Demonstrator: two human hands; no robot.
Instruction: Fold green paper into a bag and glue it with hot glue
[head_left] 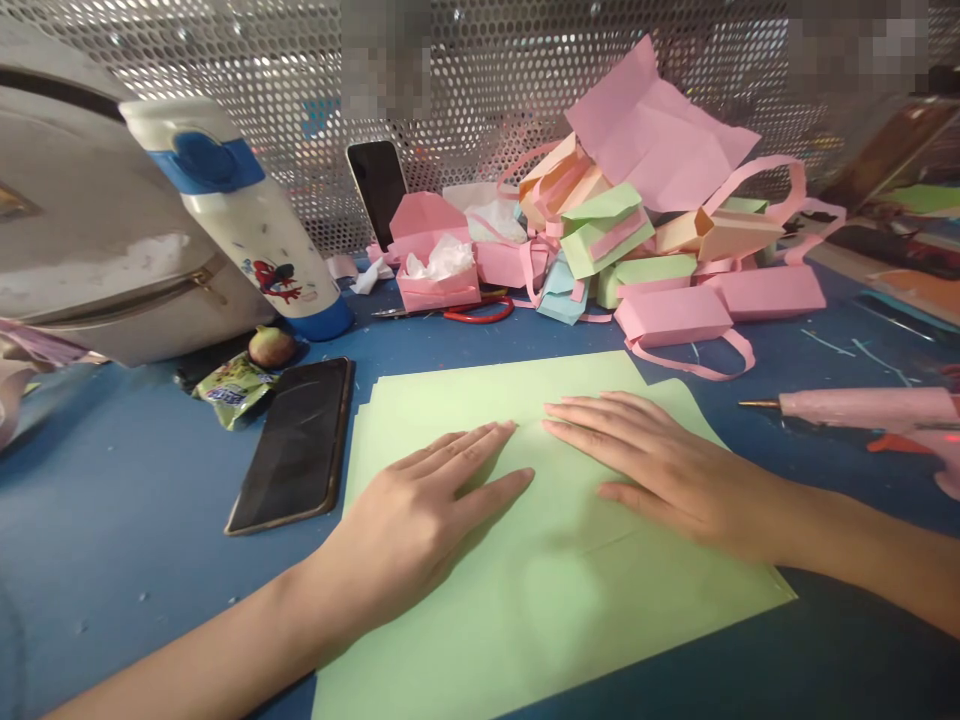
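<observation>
Several sheets of light green paper (480, 640) lie stacked on the blue table, their edges slightly out of line. My left hand (420, 510) rests on the left part of the top sheet, palm down with its fingers stretched out. Across from it, my right hand (660, 470) lies flat on the right part of the same sheet, fingers extended and pointing left. A small gap separates the fingertips of the two hands. Neither hand holds anything. A faint crease shows in the paper below my right hand.
A phone (296, 445) lies left of the paper, near a snack packet (235, 388) and a round fruit (271, 346). Behind stand a bottle (251, 225), red-handled scissors (480, 310) and folded paper boxes (675, 310). A pink glue gun (862, 405) lies at right.
</observation>
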